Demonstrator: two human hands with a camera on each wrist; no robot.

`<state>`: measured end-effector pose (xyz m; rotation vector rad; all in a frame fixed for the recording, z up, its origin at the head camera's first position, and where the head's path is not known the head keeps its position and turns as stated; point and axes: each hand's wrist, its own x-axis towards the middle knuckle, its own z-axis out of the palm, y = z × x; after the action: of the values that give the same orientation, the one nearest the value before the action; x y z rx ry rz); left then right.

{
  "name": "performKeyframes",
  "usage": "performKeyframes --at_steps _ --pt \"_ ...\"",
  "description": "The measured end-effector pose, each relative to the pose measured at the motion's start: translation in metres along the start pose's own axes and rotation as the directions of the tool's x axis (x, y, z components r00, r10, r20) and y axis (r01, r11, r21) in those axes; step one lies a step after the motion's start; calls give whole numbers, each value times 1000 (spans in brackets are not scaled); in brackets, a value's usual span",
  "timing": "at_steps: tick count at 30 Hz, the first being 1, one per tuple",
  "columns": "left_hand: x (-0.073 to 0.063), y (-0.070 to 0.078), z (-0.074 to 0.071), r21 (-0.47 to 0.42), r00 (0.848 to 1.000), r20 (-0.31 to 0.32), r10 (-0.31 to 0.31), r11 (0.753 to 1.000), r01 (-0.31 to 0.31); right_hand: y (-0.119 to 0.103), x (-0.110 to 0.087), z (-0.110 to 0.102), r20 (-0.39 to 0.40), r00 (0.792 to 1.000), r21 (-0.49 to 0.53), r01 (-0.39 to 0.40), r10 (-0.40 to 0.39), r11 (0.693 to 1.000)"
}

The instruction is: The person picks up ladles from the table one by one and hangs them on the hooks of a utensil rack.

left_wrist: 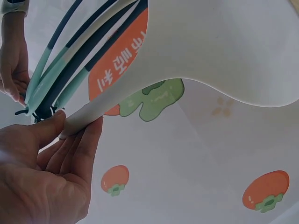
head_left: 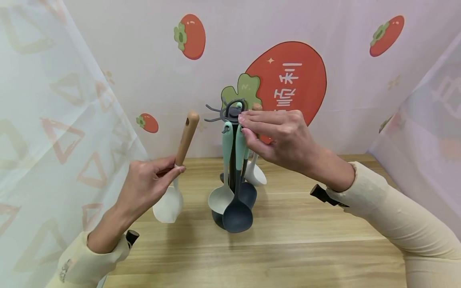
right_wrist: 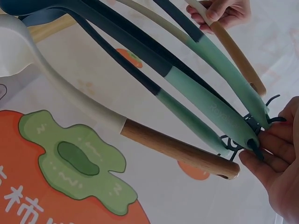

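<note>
My left hand (head_left: 147, 186) pinches a white spatula (head_left: 168, 206) by its neck, just below the wooden handle, which points up. In the left wrist view its broad white head fills the upper right. To the right stands a dark utensil rack (head_left: 234, 113) with hooks round its top. My right hand (head_left: 282, 134) grips the rack's top beside the hooks, fingertips and thumb close to a mint handle. From the hooks hang a dark ladle (head_left: 237, 216) and a cream ladle (head_left: 220, 199) with mint handles, and a white ladle (head_left: 255, 175) with a wooden handle (right_wrist: 180, 149).
The rack stands on a wooden table (head_left: 288, 240). Behind it is a pale cloth backdrop (head_left: 144, 60) printed with persimmons, and a patterned side cloth (head_left: 54, 140) rises on the left. Other dark utensils (head_left: 248, 195) hang behind the front ladles. Two bare hooks (head_left: 212, 113) stick out left.
</note>
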<state>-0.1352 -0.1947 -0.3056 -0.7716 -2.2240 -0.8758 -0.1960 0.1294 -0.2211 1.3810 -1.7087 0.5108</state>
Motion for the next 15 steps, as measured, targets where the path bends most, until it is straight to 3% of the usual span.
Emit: performKeyframes --at_steps 9,15 --pt "2 4 3 -7 999 12 32 999 -32 -1 -1 0 -2 1000 -4 -6 6 1000" --pt "4 5 7 33 999 23 34 999 -34 -1 -1 1 -6 1000 0 -11 11 1000"
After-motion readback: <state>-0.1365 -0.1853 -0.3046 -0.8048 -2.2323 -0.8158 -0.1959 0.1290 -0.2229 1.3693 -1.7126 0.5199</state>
